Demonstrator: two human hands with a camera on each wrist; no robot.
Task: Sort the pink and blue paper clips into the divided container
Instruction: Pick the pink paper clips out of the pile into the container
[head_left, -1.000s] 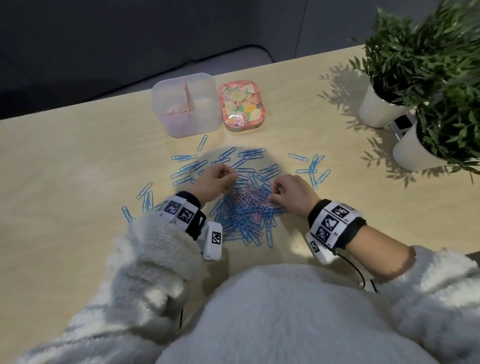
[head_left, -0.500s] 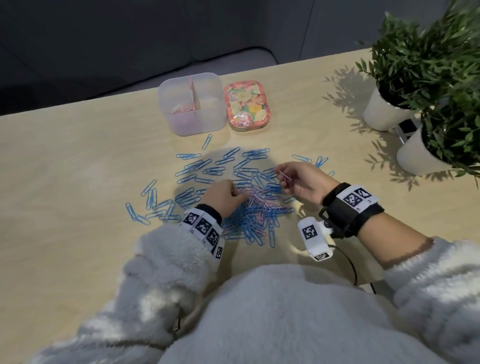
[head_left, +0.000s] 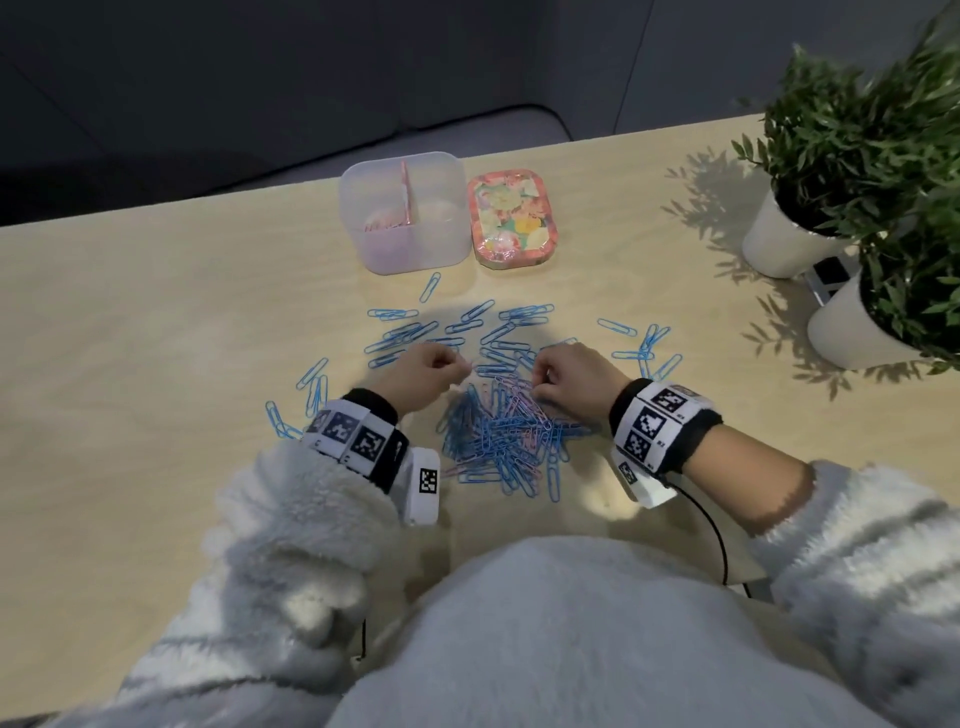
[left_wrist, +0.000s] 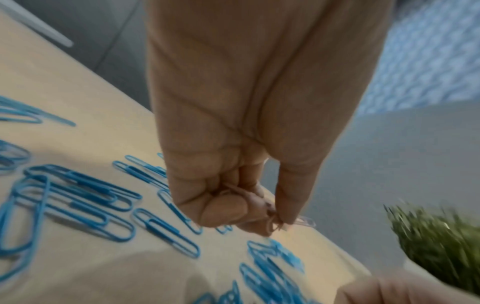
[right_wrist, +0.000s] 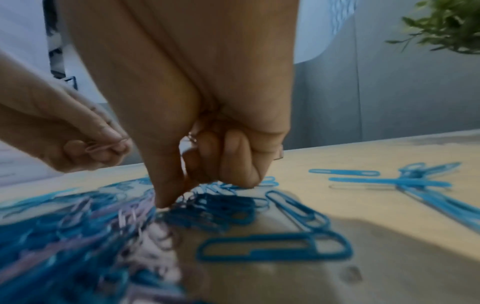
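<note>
A heap of blue and pink paper clips (head_left: 501, 434) lies on the table between my hands, with loose blue clips (head_left: 410, 332) spread beyond it. My left hand (head_left: 460, 371) hovers at the heap's far left, fingers curled round a small bunch of pink clips (left_wrist: 269, 207). My right hand (head_left: 535, 387) is down on the heap's far right edge. Its thumb (right_wrist: 162, 197) presses into the clips, and its curled fingers hold pink clips (right_wrist: 192, 137). The clear divided container (head_left: 363, 244) stands farther back. Pink clips (head_left: 387, 223) lie in its left compartment.
A floral tin (head_left: 514, 218) sits right of the container. Two white potted plants (head_left: 779, 239) (head_left: 862, 332) stand at the right, with a small dark device (head_left: 826, 275) between them. More blue clips (head_left: 649, 348) lie right of my right hand.
Half a second ago my right hand was raised with a pink clip; it has come back down onto the heap. My left hand has lifted slightly off the heap.
</note>
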